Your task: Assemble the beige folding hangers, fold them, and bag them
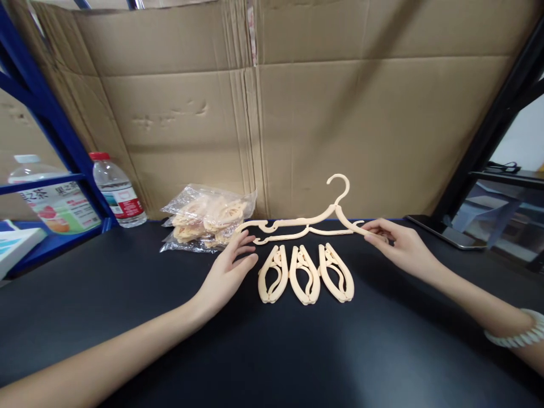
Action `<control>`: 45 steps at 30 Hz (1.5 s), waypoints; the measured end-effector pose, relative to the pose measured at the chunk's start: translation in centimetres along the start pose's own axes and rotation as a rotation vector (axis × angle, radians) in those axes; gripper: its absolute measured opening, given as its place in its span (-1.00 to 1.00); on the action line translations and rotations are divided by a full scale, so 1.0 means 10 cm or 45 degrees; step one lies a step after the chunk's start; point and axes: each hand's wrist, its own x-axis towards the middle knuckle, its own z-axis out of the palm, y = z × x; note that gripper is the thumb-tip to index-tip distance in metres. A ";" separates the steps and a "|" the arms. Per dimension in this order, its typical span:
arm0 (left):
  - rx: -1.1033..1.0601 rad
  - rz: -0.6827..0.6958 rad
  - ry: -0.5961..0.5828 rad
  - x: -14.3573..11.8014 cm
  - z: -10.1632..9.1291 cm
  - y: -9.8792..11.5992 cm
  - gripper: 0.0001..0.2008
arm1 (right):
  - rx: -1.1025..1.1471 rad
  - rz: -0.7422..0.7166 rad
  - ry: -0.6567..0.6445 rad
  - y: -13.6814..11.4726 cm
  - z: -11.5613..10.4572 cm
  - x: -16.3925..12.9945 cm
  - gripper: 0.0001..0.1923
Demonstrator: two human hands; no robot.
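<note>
A cream plastic folding hanger (314,218) is spread out at the back of the black table, its hook pointing up. My right hand (397,245) pinches the tip of its right arm between thumb and fingers. By the other end is my left hand (227,269), its fingers apart and stretched towards the hanger's left tip. Whether those fingertips touch it, I cannot tell. Between my hands, three folded hangers lie in a row: one at left (272,275), one in the middle (304,276) and one at right (336,273).
Clear plastic bags of folded hangers (208,218) lie behind my left hand. A red-capped water bottle (119,192) stands at the back left by a blue rack (40,107). Cardboard (374,113) walls the back. A dark flat device (446,232) rests at the right.
</note>
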 end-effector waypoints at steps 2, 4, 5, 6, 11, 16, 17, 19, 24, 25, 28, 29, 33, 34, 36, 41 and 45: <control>0.014 0.048 0.002 -0.03 0.02 -0.01 -0.35 | -0.051 -0.071 -0.047 -0.08 0.01 -0.03 -0.75; 0.075 0.153 -0.054 -0.06 0.03 0.00 -0.36 | -0.117 -0.142 -0.096 -0.15 0.02 -0.06 -0.78; 0.124 0.218 -0.093 -0.08 0.04 0.02 -0.38 | -0.153 -0.169 -0.119 -0.18 0.02 -0.08 -0.78; 0.177 0.278 -0.128 -0.10 0.05 0.03 -0.41 | -0.184 -0.190 -0.140 -0.21 0.03 -0.10 -0.78; 0.259 0.325 -0.175 -0.13 0.06 0.07 -0.51 | -0.220 -0.308 -0.151 -0.29 0.06 -0.14 -0.78; 0.114 0.240 -0.133 -0.09 0.06 0.07 -0.63 | -0.346 -0.586 -0.054 -0.24 0.04 -0.12 -0.75; 0.077 0.212 -0.124 -0.09 0.05 0.07 -0.63 | -0.426 -0.624 -0.009 -0.24 0.02 -0.11 -0.75; 0.015 0.146 -0.113 -0.08 0.05 0.09 -0.64 | -0.650 -0.644 0.111 -0.24 -0.03 -0.10 -0.79; -0.042 0.119 -0.115 -0.08 0.05 0.12 -0.68 | -1.064 -0.504 0.335 -0.29 -0.14 -0.13 -0.81; -0.040 0.126 -0.113 -0.08 0.05 0.12 -0.69 | -1.083 -0.491 0.348 -0.30 -0.14 -0.14 -0.81; -0.032 0.122 -0.109 -0.09 0.05 0.11 -0.70 | -1.129 -0.513 0.366 -0.32 -0.13 -0.16 -0.81; -0.034 0.117 -0.112 -0.09 0.05 0.10 -0.70 | -1.149 -0.525 0.370 -0.33 -0.13 -0.16 -0.81; -0.048 0.110 -0.125 -0.08 0.04 0.09 -0.70 | -1.082 -0.517 0.389 -0.35 -0.10 -0.17 -0.82; -0.047 0.105 -0.122 -0.08 0.04 0.09 -0.69 | -1.013 -0.503 0.386 -0.35 -0.08 -0.17 -0.82; -0.050 0.095 -0.121 -0.08 0.04 0.09 -0.68 | -0.805 -0.460 0.356 -0.34 -0.05 -0.17 -0.80; -0.115 0.040 -0.117 -0.09 0.05 0.14 -0.66 | -0.002 -0.136 0.245 -0.31 0.02 -0.14 -0.67; -0.186 0.022 -0.078 -0.11 0.07 0.19 -0.67 | 0.506 0.134 0.066 -0.27 0.05 -0.11 -0.60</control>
